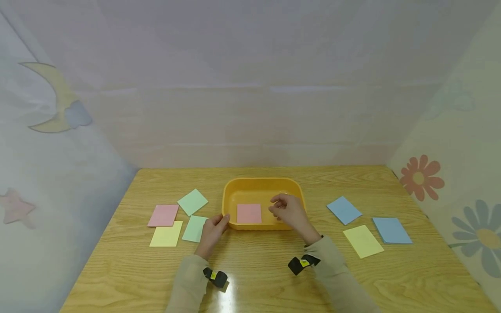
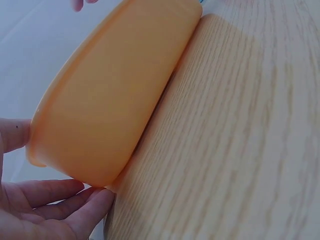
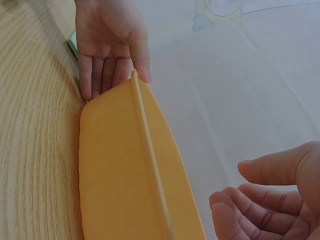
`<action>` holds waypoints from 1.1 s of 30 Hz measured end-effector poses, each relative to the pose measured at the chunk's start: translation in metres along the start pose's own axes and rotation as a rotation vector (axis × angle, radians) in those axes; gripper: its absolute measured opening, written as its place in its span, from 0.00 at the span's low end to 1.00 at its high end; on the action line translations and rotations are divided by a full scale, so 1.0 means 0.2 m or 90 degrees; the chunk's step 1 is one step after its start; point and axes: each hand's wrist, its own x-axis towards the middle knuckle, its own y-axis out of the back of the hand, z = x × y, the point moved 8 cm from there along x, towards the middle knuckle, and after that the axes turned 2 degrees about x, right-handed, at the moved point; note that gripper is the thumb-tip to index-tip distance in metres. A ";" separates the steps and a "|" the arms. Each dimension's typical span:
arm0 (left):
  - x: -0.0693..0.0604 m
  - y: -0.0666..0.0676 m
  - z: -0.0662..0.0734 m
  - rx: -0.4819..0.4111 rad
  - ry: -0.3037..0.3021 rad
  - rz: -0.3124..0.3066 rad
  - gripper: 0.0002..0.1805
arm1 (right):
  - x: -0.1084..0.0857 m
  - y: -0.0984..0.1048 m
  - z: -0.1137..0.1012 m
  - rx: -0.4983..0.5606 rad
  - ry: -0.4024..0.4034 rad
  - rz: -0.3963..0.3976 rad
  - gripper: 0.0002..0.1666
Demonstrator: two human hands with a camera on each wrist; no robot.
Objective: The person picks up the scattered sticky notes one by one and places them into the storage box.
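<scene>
Here's the flat pink paper square (image 1: 248, 213), lying inside the yellow-orange plastic tray (image 1: 263, 226) near its front wall, and the tray sits on the wood-grain worktop (image 1: 254, 269). The left hand (image 1: 212, 232) grips the front-left corner, thumb at the rim, fingers low against the outside. Watch that: lifting from one corner could tip the tray and send the pink square sliding. Over the tray's right side hovers the right hand (image 1: 290, 212), holding nothing, fingers loosely bent, thumb apart; drop that wrist carelessly and it might knock the rim.

Going wider, left: a pale-green paper square (image 1: 193, 202), and a nearer green one (image 1: 193, 229) partly behind the left hand. Touching? Can't tell, but a sideways sweep could drag it. Beyond, a second pink square (image 1: 163, 215) meets a pale-yellow paper square (image 1: 166, 234); tugging one may shift both. Out right, two light-blue paper squares (image 1: 392, 230) flank another yellow one (image 1: 364, 241), close enough for a clumsy reach to nudge neighbours.
</scene>
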 end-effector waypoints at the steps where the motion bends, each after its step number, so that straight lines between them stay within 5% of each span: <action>1: -0.01 0.00 0.02 -0.002 0.000 -0.003 0.24 | 0.00 0.01 0.00 -0.002 -0.001 0.002 0.12; 8: -0.08 0.00 0.12 0.014 -0.002 -0.005 0.25 | 0.00 0.04 0.02 -0.016 0.011 0.021 0.12; 33: -0.08 -0.01 0.12 0.017 0.001 0.000 0.25 | -0.03 0.20 0.10 -0.038 -0.005 0.067 0.13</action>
